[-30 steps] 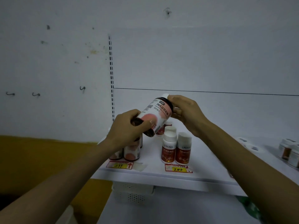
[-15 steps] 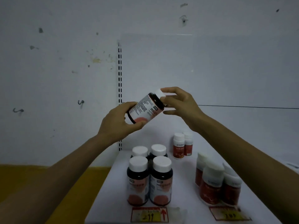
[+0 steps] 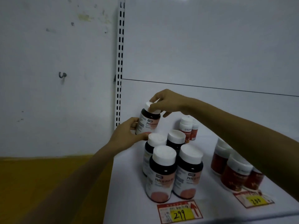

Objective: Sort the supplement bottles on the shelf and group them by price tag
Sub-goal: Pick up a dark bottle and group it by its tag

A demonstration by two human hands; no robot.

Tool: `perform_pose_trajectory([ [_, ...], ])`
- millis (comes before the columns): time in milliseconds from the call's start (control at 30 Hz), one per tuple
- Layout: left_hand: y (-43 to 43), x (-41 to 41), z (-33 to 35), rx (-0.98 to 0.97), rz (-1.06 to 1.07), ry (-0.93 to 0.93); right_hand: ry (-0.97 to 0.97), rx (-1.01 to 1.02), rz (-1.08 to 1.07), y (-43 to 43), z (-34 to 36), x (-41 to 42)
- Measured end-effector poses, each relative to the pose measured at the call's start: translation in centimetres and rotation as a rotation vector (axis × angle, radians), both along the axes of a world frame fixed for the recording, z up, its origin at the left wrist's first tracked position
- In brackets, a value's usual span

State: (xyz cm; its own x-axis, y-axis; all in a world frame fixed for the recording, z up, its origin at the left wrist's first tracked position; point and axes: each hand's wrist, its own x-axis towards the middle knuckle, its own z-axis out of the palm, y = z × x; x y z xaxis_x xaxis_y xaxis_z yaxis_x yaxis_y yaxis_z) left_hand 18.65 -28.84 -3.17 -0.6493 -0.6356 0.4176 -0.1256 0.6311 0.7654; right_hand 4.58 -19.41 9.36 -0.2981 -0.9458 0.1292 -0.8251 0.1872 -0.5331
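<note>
Behind 299-tag btls | L hand grips dark btl | R hand pinches its cap | seems tilted

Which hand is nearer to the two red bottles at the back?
Right. The right hand is just up-left of the red bottles; the left hand is farther left, lower.

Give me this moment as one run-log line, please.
left hand: grips bottle | right hand: pinches its cap | bottle: tilted, behind four dark bottles at 299 tag | three red bottles: at 200 tag
</note>
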Motion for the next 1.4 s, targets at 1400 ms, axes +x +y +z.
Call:
perform_pose_trajectory([
  [1400,3.5,-4.1,-6.2,0.764,-0.095,0.302,-0.187,-0.103,-0.155,5.8,-5.7,-0.3],
])
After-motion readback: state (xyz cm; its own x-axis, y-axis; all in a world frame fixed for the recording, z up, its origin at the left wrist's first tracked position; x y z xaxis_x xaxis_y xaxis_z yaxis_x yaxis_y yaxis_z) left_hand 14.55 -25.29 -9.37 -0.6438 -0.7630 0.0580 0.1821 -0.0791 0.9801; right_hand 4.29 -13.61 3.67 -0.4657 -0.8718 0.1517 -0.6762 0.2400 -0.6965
